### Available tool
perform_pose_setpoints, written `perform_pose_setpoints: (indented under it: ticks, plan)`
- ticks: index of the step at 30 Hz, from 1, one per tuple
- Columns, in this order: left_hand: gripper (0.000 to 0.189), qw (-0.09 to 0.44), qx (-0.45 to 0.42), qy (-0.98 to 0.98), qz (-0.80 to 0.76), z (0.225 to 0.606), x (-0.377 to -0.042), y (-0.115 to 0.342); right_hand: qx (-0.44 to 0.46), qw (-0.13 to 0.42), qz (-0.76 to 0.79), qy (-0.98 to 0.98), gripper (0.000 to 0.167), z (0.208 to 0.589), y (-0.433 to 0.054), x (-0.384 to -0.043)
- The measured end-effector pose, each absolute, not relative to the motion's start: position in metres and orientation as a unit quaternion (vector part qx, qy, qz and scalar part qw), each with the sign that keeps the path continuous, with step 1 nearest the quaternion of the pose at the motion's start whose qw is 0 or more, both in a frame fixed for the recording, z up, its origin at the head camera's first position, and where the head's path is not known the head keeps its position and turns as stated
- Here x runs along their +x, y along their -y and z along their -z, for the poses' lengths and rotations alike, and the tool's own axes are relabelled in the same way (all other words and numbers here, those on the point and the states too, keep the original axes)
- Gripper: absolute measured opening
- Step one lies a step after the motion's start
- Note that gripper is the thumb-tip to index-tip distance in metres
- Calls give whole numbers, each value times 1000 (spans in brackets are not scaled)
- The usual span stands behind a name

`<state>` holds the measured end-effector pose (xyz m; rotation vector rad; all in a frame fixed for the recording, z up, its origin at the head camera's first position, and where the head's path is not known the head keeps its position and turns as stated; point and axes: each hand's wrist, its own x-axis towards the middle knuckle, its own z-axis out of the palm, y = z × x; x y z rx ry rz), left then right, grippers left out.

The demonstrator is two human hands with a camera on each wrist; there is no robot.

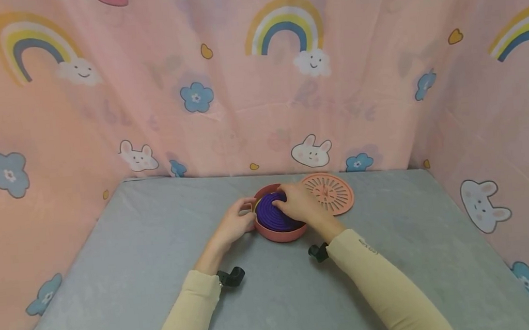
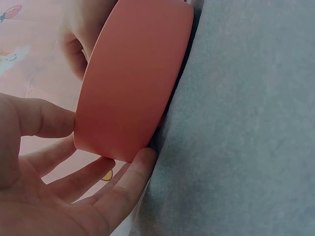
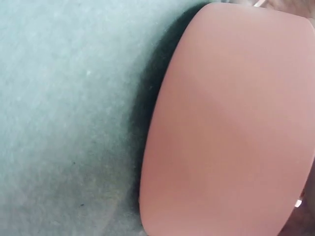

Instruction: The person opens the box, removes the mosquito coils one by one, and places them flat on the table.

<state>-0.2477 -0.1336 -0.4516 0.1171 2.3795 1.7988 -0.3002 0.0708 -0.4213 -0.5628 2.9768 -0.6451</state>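
Observation:
A round coral-pink box (image 1: pixel 281 236) stands uncovered on the table, and in it lies a purple mosquito coil (image 1: pixel 270 216). A thin yellow edge shows beside the coil at the left. My left hand (image 1: pixel 235 224) steadies the box from its left side; in the left wrist view the thumb touches the upper edge and the fingertips (image 2: pixel 145 156) lie along the wall, low near the table. Over the right part of the coil, my right hand (image 1: pixel 299 202) pinches it with thumb and fingers; its other fingertips are hidden. The box wall (image 3: pixel 226 118) fills much of the right wrist view.
Behind my right hand lies a round, slotted coral-pink lid (image 1: pixel 336 193), close beside the box. The grey cloth-covered table (image 1: pixel 138 278) ends at a pink patterned curtain (image 1: pixel 252 124) at the back and sides. Each wrist carries a small black camera (image 1: pixel 231 277).

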Motion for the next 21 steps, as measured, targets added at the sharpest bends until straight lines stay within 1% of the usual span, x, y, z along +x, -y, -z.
perform_pose_setpoints:
  ticks: [15, 21]
  plan:
    - [43, 77, 37, -793, -604, 450, -246, 132, -174, 11, 233, -957, 47, 423, -73, -295]
    - [43, 76, 38, -794, -602, 451, -247, 132, -180, 9, 247, -952, 45, 423, -75, -295]
